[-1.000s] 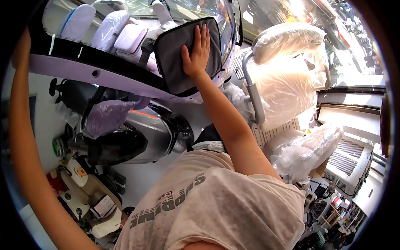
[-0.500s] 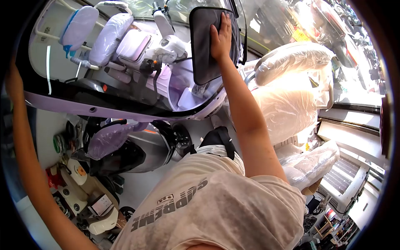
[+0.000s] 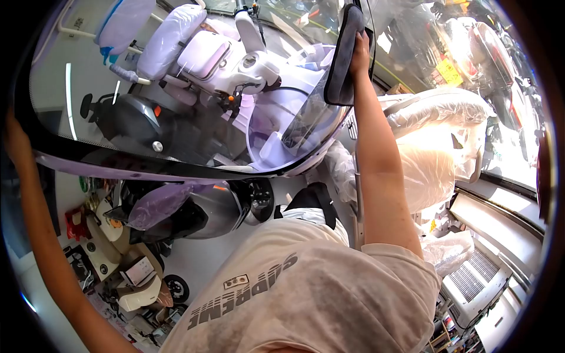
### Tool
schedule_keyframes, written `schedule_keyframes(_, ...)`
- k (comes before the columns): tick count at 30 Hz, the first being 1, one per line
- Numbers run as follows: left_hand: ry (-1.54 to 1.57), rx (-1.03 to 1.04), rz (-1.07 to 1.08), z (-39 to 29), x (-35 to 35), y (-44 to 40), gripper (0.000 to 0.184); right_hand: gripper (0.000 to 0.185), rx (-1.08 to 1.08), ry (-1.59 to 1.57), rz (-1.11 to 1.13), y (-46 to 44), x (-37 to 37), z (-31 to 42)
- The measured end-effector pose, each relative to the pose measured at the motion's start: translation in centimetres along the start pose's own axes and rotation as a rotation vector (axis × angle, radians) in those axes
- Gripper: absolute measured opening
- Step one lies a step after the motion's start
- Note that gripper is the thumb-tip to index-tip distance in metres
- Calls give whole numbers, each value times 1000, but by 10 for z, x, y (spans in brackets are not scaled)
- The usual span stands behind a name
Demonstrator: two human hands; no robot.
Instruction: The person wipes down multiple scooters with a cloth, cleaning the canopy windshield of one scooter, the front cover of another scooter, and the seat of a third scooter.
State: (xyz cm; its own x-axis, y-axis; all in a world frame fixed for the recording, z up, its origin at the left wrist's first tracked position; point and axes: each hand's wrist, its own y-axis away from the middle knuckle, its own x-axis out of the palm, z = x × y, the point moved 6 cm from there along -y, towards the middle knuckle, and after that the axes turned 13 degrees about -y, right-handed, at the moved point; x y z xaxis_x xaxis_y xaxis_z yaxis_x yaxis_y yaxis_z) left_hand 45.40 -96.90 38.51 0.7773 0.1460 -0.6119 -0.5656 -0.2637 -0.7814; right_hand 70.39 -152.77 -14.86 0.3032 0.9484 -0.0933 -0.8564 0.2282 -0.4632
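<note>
My right hand is pressed against a dark grey cloth with black edging, at the right end of a curved windshield. The cloth lies against the glass, and some of my fingers bend over its fold. At the far left, my left hand is beside the black border of the windshield; its fingers are lost in the dark edge. A pale lilac scooter body shows through the glass, with a plastic-wrapped seat and a handlebar column.
To the right stands a plastic-wrapped seat. Below the windshield is a grey and black scooter with a purple wrapped part. Beige scooters stand at lower left, and a white slatted unit at lower right.
My right hand and the cloth have moved right, to the windshield's right end, and the cloth now appears nearly edge-on. My left hand stays at the left edge. The view has shifted a little.
</note>
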Motion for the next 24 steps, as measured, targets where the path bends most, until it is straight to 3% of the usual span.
schedule_keyframes(1, -5, -2, -1, -2, 0, 1, 64, 50, 9, -3, 7, 1, -1, -4)
schedule_keyframes(2, -8, -2, -15, -2, -1, 1, 64, 37, -243, 213, 43, 4, 0, 7)
schedule_keyframes(5, -3, 3, -39, -2, -4, 1, 63, 35, -154, 317, 32, 10, 2, -21)
schedule_keyframes(6, 0, 5, -43, -2, -4, 1, 62, 40, 138, 11, -21, 15, -4, -11)
schedule_keyframes(7, 2, 7, -47, -1, -4, 1, 62, 47, 8, 183, 1, 20, -2, -4)
schedule_keyframes(9, 3, 10, -57, 0, -5, 1, 62, 50, 330, -120, -83, 38, -12, -7)
schedule_keyframes(13, 21, 20, -70, 1, -4, 2, 61, 53, 234, -153, -62, 66, -18, -23)
schedule_keyframes(16, 42, 25, -81, 1, -3, 4, 60, 53, 93, 128, -92, 91, -21, -23)
schedule_keyframes(19, 68, 27, -83, 2, -1, 4, 59, 50, 114, 218, -149, 112, -22, -11)
schedule_keyframes(21, 87, 25, -82, 0, 1, 4, 59, 46, 226, 24, -211, 127, -23, 9)
schedule_keyframes(24, 116, 15, -71, -14, 1, 11, 59, 43, 94, 168, -204, 155, -19, 16)
